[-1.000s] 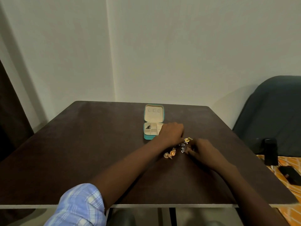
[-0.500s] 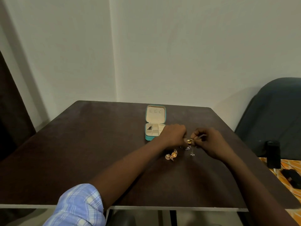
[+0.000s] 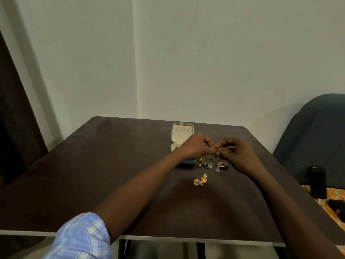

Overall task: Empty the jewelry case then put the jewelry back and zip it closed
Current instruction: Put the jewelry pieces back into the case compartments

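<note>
Fingers (image 3: 209,146) of the left hand (image 3: 196,146) are curling in and meeting the curled fingers of the right hand (image 3: 237,154) above the counter (image 3: 93,165); both are pinching something tiny between their tips, too small to name. Just beneath them, gold rings (image 3: 202,163), a dark gold earring (image 3: 222,164) and a few clear beads (image 3: 216,169) are lying scattered on the dark brown surface. A pair of round gold earrings (image 3: 200,180) is sitting a little nearer the front edge. The teal jewelry case (image 3: 182,134) is lying open just behind the left hand, toward the back edge of the counter, its cream lid flat and its tray partly hidden by the wrist. A blue plaid sleeve (image 3: 82,238) is showing at the front edge. Plain pale walls (image 3: 224,62) are meeting in a corner behind the counter. A dark curtain (image 3: 11,118) is hanging at the left, and a dark blue chair (image 3: 317,137) is standing beyond the right edge, with a black phone (image 3: 318,182) beside it on orange patterned cloth (image 3: 336,217).
</note>
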